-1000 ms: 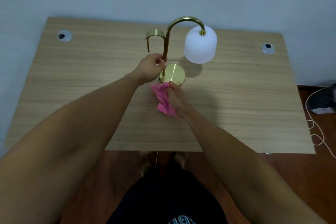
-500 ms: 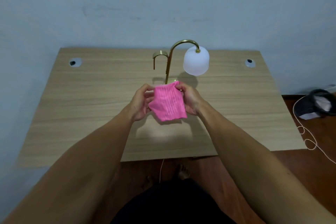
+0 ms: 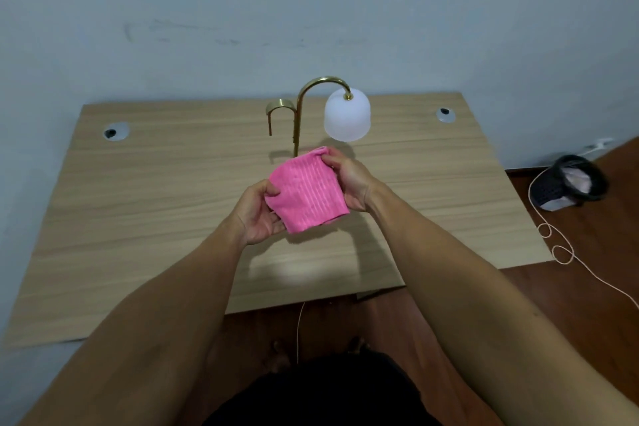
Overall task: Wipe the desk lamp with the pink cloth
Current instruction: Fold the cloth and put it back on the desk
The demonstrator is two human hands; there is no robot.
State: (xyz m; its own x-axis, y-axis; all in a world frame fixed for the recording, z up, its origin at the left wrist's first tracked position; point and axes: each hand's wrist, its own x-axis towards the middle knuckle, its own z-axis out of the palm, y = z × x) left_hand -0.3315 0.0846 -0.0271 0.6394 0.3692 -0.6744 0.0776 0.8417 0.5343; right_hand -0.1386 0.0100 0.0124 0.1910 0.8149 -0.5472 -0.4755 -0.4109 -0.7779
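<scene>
The desk lamp [image 3: 346, 116] stands at the back middle of the wooden desk [image 3: 148, 204]. It has a curved brass stem, a brass hook handle and a white frosted shade. The pink cloth [image 3: 306, 194] is spread flat in the air above the desk, in front of the lamp, and hides the lamp's base. My left hand [image 3: 260, 213] grips the cloth's lower left edge. My right hand [image 3: 347, 180] grips its upper right edge. Neither hand touches the lamp.
Two round cable grommets sit in the desk's far corners, one at the left [image 3: 116, 132] and one at the right [image 3: 445, 114]. A dark bin [image 3: 570, 183] and a loose pale cord [image 3: 560, 249] lie on the wooden floor to the right. The wall is just behind the desk.
My left hand let go of the lamp stem and my right hand lifted the cloth off the base. Both hands now hold the cloth spread open, tilted slightly, nearer to me.
</scene>
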